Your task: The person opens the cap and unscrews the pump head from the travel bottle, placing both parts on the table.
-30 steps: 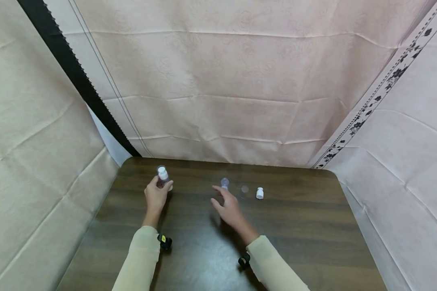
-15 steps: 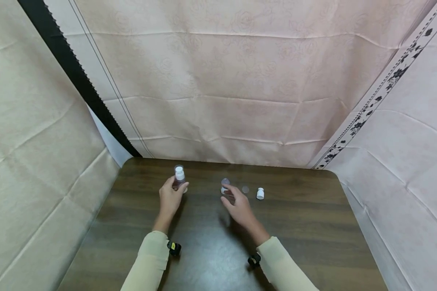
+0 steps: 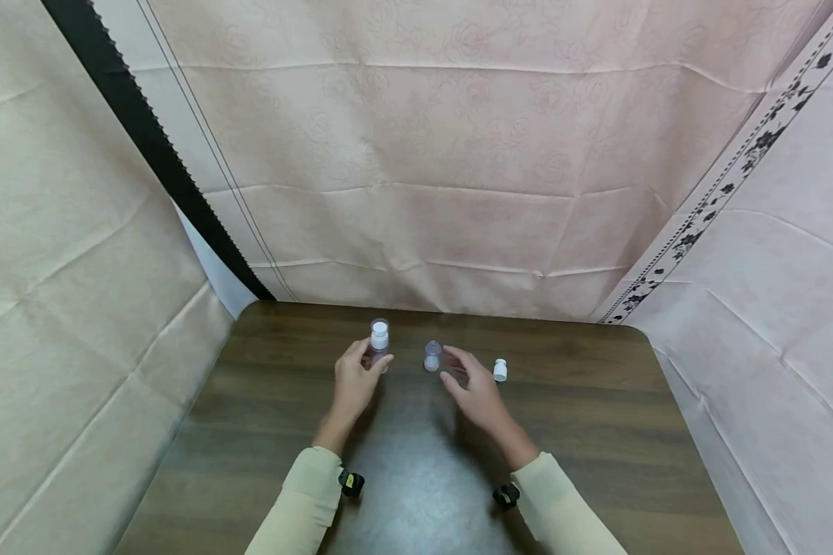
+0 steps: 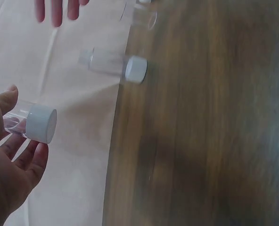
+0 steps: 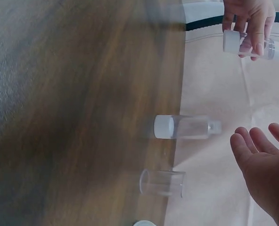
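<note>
My left hand (image 3: 355,379) grips a clear bottle with a white top (image 3: 379,333), holding it above the table. Its wide white base (image 4: 41,123) shows in the left wrist view. Between my hands stands a second clear bottle (image 3: 432,357), with a narrow clear neck and a white base (image 5: 164,126) in the right wrist view. My right hand (image 3: 480,395) is just right of that bottle, fingers apart and holding nothing. A clear cylindrical cap (image 5: 163,183) stands on the table, mostly hidden by the right hand in the head view.
A small white bottle-top piece (image 3: 500,370) stands right of my right hand. The brown wooden table (image 3: 416,493) ends at its back edge against a pale cloth wall (image 3: 416,169). Cloth also hangs at both sides.
My left hand has carried its bottle rightward, closer to the standing bottle. My right hand has moved right, past the standing bottle to in front of the clear cap.
</note>
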`<state>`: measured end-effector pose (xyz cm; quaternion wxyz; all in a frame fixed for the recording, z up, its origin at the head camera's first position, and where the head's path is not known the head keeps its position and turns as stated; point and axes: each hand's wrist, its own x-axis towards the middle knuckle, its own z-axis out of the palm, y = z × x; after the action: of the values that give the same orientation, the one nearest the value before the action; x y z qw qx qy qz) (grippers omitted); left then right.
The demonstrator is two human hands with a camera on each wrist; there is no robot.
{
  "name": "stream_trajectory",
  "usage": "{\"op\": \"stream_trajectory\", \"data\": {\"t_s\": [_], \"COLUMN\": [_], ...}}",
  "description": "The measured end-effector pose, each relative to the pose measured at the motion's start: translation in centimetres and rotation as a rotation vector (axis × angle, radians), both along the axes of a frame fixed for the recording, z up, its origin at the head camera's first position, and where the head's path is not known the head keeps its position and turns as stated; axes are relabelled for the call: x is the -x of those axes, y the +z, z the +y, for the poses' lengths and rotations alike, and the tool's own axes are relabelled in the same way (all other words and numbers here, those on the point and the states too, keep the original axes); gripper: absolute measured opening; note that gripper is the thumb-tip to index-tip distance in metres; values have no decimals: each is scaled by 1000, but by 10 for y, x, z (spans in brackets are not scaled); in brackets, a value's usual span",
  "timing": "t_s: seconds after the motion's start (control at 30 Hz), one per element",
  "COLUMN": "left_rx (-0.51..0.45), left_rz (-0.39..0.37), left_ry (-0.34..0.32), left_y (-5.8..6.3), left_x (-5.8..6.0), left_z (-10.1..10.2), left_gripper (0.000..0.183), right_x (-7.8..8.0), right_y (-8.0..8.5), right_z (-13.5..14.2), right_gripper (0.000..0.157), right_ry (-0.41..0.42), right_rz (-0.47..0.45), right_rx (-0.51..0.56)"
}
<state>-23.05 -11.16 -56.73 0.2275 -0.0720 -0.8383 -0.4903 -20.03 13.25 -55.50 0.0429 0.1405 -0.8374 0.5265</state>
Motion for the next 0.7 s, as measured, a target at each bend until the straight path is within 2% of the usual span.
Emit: {"op": "stream_trajectory", "data": {"t_s": [0.2,0.33,0.5,0.7], "left_rx": [14,48,144,285], "left_rz": [17,60,111,98], "left_ry": [-69,-102,-115,-124], "left_y": [2,3,5,9], "left_x": [-8,-12,-16,-22], "left_z": [21,33,46,59], "left_gripper": [40,40,42,45], "right_x": [-3,-3,-4,-5], "right_y": [9,12,16,22], "right_z": [7,12,18,25], "right_gripper": [52,55,59,65], "right_ry": [-13,-16,-22,-28], "right_rz": [-31,12,48,43], "right_rx": [-4,-1,20,13]}}
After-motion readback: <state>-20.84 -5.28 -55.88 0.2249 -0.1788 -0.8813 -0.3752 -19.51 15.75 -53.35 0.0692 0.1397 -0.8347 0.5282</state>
